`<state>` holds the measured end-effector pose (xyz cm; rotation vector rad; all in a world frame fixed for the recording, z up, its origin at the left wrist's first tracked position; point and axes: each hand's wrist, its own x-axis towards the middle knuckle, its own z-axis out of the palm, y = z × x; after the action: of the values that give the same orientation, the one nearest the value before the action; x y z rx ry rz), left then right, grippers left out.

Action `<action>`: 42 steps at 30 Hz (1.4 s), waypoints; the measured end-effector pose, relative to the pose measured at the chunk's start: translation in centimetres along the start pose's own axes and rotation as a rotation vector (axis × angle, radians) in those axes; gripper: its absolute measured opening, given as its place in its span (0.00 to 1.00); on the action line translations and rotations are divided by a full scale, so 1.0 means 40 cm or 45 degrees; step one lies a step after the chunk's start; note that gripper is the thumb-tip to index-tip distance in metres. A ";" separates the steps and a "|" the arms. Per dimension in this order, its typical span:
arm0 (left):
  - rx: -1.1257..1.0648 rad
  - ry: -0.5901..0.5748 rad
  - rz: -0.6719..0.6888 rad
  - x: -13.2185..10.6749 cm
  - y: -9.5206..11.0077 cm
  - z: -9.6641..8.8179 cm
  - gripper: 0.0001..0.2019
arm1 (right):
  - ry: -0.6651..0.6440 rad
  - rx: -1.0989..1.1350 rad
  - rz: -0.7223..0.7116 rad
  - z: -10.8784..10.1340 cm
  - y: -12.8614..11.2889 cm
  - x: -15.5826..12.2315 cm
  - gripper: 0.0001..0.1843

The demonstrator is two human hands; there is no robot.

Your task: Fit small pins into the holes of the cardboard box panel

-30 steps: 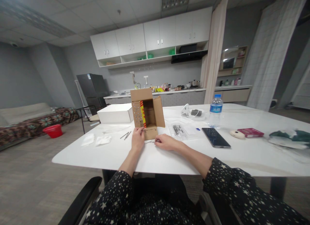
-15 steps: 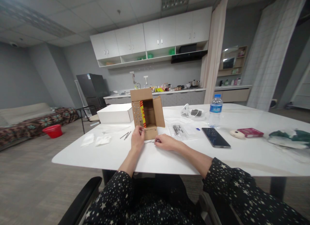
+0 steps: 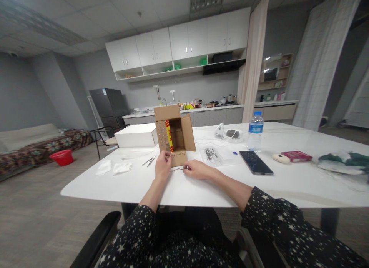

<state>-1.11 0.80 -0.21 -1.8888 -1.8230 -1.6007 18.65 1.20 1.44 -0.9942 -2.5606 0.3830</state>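
An open cardboard box (image 3: 188, 134) stands on the white table with its opening toward me. Small shiny dots cover its left flap (image 3: 162, 136), and a row of small marks runs along the lower flap (image 3: 179, 158). My left hand (image 3: 163, 165) is closed at the bottom of the left flap, fingertips pinched together; what they hold is too small to make out. Just right of the lower flap, my right hand (image 3: 198, 169) rests on the table with curled fingers. A thin dark piece (image 3: 176, 169) lies by its fingertips; whatever is inside that hand is hidden.
Thin metal tools (image 3: 149, 161) and white tissues (image 3: 121, 168) lie to the left, before a white box (image 3: 135, 135). On the right are a clear bag (image 3: 215, 155), a phone (image 3: 256, 162), a water bottle (image 3: 256, 131), a white oval case (image 3: 280, 158) and a dark red box (image 3: 296, 156).
The view has shifted very slightly. Both hands keep nearly the same place and pose, and the cardboard box has not visibly moved.
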 end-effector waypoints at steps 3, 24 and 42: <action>0.010 -0.005 -0.007 0.000 -0.003 0.002 0.03 | -0.003 -0.014 0.007 -0.004 -0.005 -0.003 0.12; -0.027 -0.061 -0.028 -0.002 0.000 -0.005 0.03 | 0.011 -0.020 -0.022 0.012 0.008 0.009 0.13; 0.141 -0.203 -0.036 -0.001 -0.016 0.004 0.07 | 0.038 -0.017 -0.051 0.022 0.015 0.016 0.12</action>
<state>-1.49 1.06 -0.67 -2.0016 -1.9631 -1.3611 18.20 1.96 0.58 -0.9448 -2.5556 0.3382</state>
